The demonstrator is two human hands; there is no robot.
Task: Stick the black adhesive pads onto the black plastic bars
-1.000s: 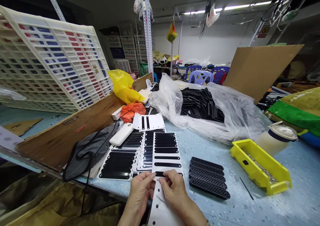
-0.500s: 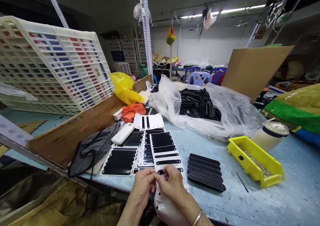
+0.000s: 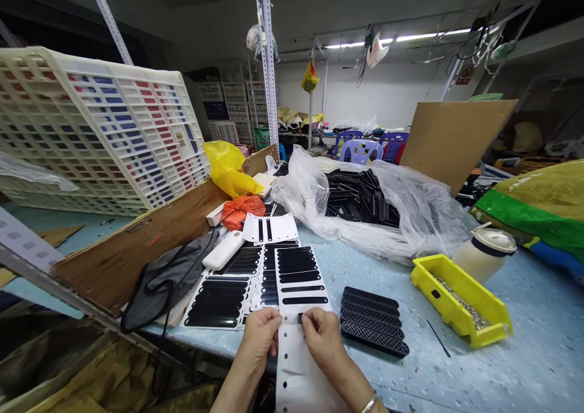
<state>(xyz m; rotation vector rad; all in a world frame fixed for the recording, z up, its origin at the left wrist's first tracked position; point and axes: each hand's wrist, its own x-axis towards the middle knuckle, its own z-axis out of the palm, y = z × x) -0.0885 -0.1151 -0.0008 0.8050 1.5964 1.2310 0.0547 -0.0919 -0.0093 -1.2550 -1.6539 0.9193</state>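
A white backing sheet (image 3: 292,355) hangs over the table's front edge, with a row of dark dots down its bare lower part. Black adhesive strips (image 3: 298,264) still lie across its upper part. My left hand (image 3: 260,337) pinches the sheet's left edge between thumb and fingers. Over the right side of the sheet, my right hand (image 3: 323,334) is closed on a black strip (image 3: 300,319), mostly hidden by the fingers. Just right of that hand, several black textured bars (image 3: 374,322) lie side by side on the table.
More strip sheets (image 3: 216,300) lie to the left under a white oblong case (image 3: 223,250). A yellow bin (image 3: 460,303) of small metal parts stands right, beside a cream jug (image 3: 483,255). Behind is a clear plastic bag (image 3: 301,188) of black pieces. A wooden board (image 3: 137,242) borders the left.
My hands have moved apart, the right one going right with a black strip in its fingers. The sheet's lower part now hangs flatter and more exposed. The view has tilted slightly up.
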